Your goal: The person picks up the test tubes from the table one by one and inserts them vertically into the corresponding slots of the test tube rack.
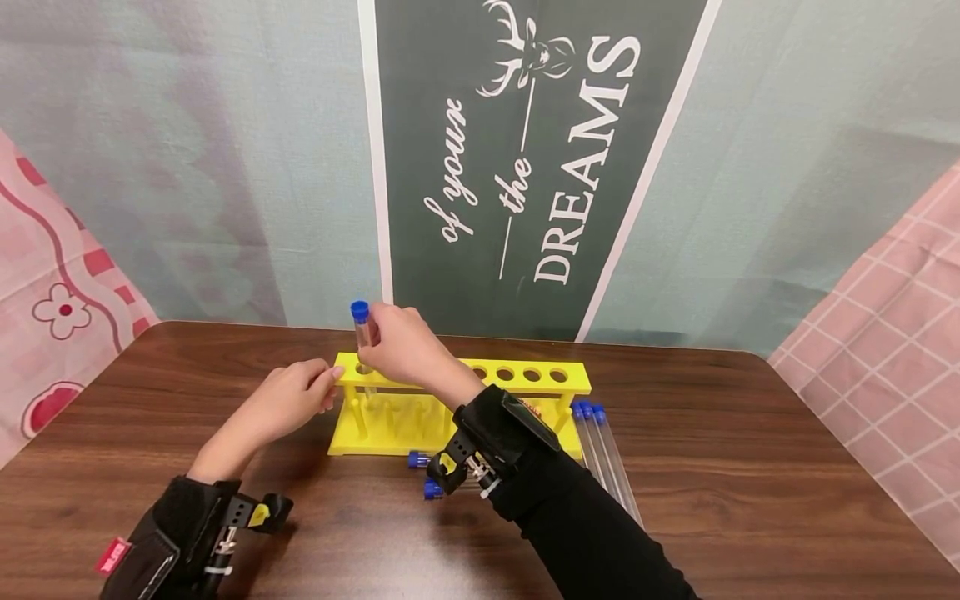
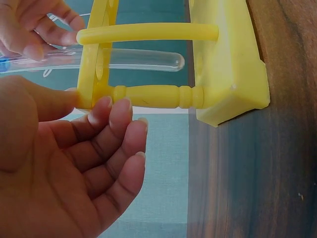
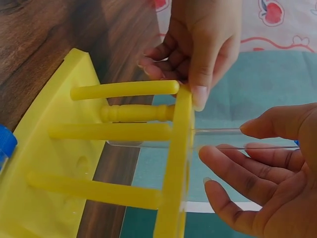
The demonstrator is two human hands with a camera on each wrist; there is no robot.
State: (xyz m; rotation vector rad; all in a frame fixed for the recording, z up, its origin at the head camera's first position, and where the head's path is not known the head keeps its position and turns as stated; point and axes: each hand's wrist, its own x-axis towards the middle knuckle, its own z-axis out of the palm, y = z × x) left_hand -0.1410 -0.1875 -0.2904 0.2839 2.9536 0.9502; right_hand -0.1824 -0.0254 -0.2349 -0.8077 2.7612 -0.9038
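A yellow test tube rack [image 1: 450,443] stands on the table, with a row of holes along its top bar. My right hand [image 1: 408,346] pinches a clear test tube [image 2: 143,58] with a blue cap [image 1: 360,311]. The tube is upright in the leftmost hole; its rounded lower end hangs below the top bar, above the base, as the left wrist view shows. My left hand [image 1: 292,400] grips the left end of the top bar, thumb [image 3: 199,96] on the upper face and fingertips below it.
Several capped tubes [image 1: 607,458] lie on the brown table [image 1: 720,467] by the rack's right end. Two more blue caps [image 1: 418,459] show in front of the rack, their tubes partly hidden by my right forearm. A printed curtain [image 1: 315,167] hangs behind the table.
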